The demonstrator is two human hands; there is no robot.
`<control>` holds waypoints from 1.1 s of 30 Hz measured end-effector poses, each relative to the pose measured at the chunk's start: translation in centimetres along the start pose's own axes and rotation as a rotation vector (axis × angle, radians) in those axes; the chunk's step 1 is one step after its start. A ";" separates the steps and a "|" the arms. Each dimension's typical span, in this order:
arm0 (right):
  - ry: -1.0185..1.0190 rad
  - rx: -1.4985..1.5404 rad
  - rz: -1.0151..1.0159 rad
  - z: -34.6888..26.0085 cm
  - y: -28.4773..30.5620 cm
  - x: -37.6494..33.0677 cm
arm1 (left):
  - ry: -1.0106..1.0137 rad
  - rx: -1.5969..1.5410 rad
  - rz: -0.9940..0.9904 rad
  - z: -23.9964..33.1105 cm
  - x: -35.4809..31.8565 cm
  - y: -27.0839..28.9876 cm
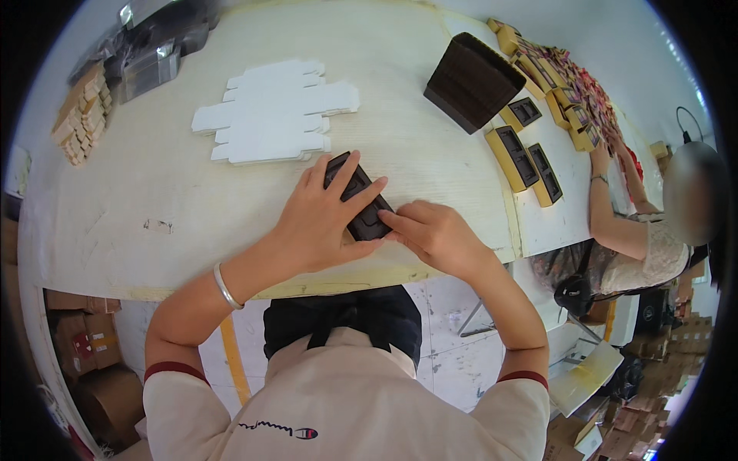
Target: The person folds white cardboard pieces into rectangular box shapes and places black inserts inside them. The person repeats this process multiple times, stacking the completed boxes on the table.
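A dark brown moulded insert tray [367, 219] lies flat on the pale wooden table [154, 184], near its front edge. My left hand [323, 219] lies over the tray's left side, fingers spread across its top. My right hand [434, 234] touches the tray's lower right end with its fingertips. A silver bangle [225, 286] sits on my left wrist. Just beyond the tray lies a stack of flat white die-cut box blanks [277, 111].
A stack of dark brown trays [473, 81] stands at the back right, with yellow boxes holding dark inserts [523, 157] beside it. Another person [638, 238] works at the right, near small colourful packets [584, 88]. Cardboard cartons [81, 115] and dark bags [154, 54] are at the far left.
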State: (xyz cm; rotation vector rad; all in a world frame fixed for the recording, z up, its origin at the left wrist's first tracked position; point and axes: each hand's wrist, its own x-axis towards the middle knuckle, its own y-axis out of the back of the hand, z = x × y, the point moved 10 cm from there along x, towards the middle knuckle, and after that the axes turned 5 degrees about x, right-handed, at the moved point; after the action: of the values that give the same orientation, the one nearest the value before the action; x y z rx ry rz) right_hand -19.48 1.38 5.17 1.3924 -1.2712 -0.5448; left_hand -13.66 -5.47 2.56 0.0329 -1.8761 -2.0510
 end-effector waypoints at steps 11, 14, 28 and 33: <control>-0.328 0.524 0.338 1.4 -2.0 -1.7 | 0.032 0.008 -0.052 0.3 -0.8 -0.2; -0.303 0.312 0.311 -0.6 -2.0 -1.6 | 0.107 -0.146 -0.017 -0.6 -1.1 0.2; -0.755 0.008 0.504 18.3 16.4 -17.7 | 0.297 0.043 0.033 -13.7 -3.8 2.7; -0.567 -0.357 0.555 14.8 15.3 -12.4 | 0.086 0.273 0.252 -13.4 -4.4 2.6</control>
State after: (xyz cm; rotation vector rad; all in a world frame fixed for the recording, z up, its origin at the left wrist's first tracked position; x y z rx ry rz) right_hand -42.03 9.46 10.86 0.5529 -1.8211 -0.7541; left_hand -5.48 -17.28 2.52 -0.0435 -1.9814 -1.5960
